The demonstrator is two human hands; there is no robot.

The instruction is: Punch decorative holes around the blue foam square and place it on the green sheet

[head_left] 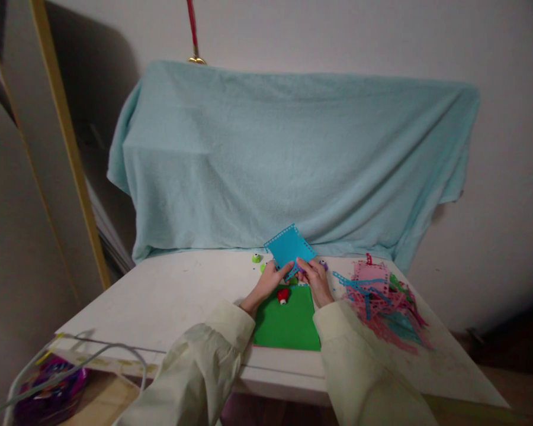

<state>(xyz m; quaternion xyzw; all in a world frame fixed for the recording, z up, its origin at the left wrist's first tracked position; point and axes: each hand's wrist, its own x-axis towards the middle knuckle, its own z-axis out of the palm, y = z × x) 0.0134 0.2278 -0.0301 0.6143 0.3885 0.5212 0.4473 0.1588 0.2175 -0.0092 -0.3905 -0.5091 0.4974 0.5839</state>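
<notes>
A blue craft sheet (288, 245) with small holes punched along its edges is tilted up above the table. My left hand (270, 280) pinches its lower left side, thumb on top. Closed at the lower right edge of the same sheet is my right hand (314, 277); a small purple patch shows at its fingertips, too small to name. Just below the hands lies a green sheet (286, 322), with a small red craft punch (283, 295) on it. Something green under the blue sheet is partly hidden by my fingers.
On the right is a heap of pink, blue and green punched strips (382, 302). A small green punch (256, 258) and a purple one (323, 265) stand behind the hands. A light blue towel (293, 160) hangs behind the white table (195, 296). A grey cable (111, 346) loops at the left front.
</notes>
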